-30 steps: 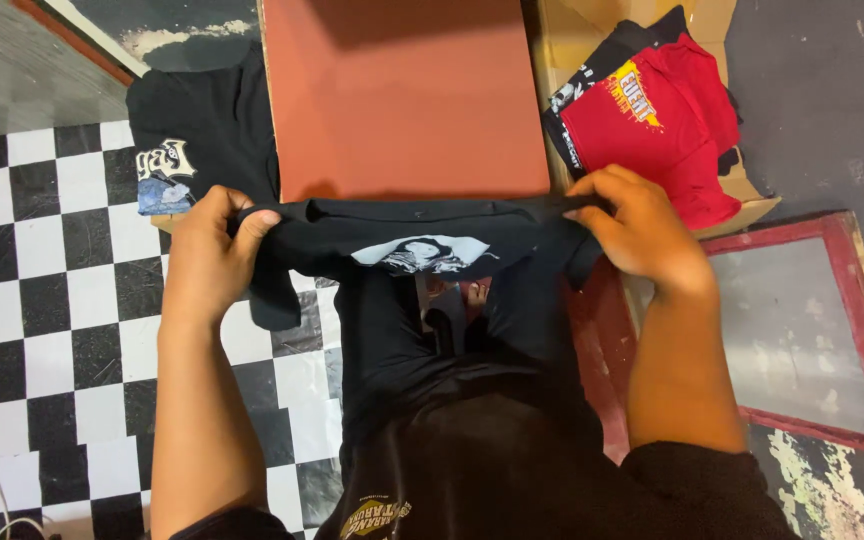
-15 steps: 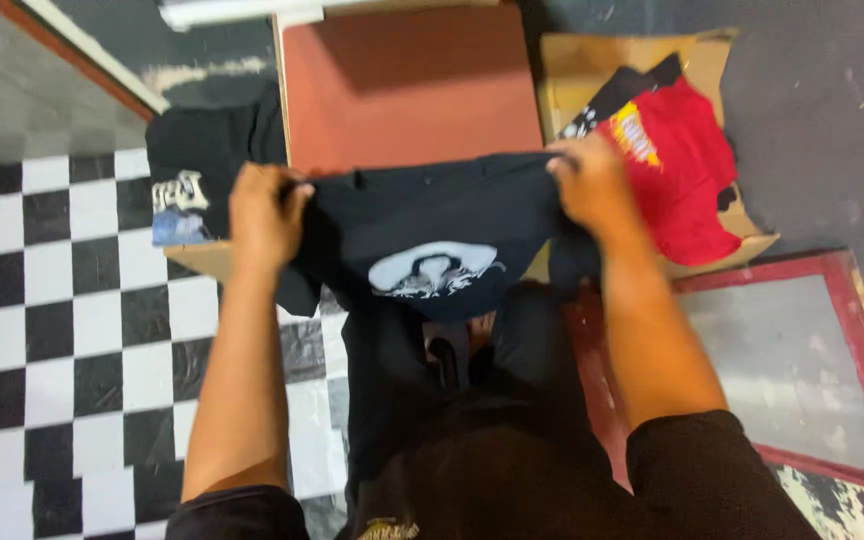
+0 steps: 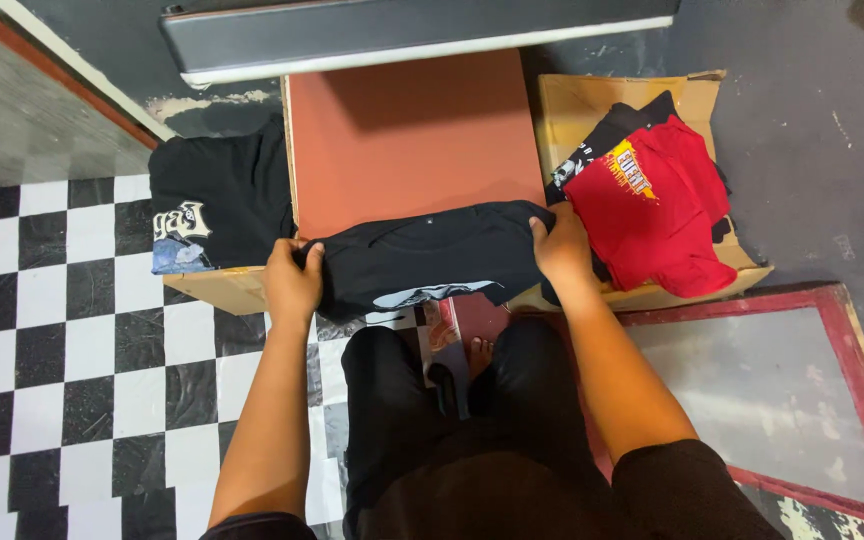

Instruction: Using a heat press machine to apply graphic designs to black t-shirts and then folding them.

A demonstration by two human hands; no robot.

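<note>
The black T-shirt [image 3: 422, 255] lies across the near edge of the flat terracotta platen [image 3: 407, 140], its lower part drooping over that edge toward the person's legs. A pale printed graphic shows on the hanging portion. The garment is judged to be light, soft and fully limp: it has no stiffness of its own, folds wherever it is unsupported, and slides easily on a smooth surface. It is not fragile, though the print is best kept free of creases.

The best places to take hold are judged to be the two outer ends of the upper edge (near the shoulders), one per hand, so that the cloth stays spread under light tension.

The left hand [image 3: 294, 282] is closed on the left end of the shirt, fingers curled over the fabric. The right hand [image 3: 560, 245] grips the right end, thumb on top.

To the left of the platen, another black garment [image 3: 217, 205] with a pale print lies on a cardboard surface. To the right, a red T-shirt [image 3: 657, 205] rests on dark garments in an open cardboard box [image 3: 582, 105]. Above the platen sits a grey raised plate [image 3: 412, 30]. The floor [image 3: 72, 340] at left is checkered black and white; a red-framed panel [image 3: 782, 390] lies at right.
</note>
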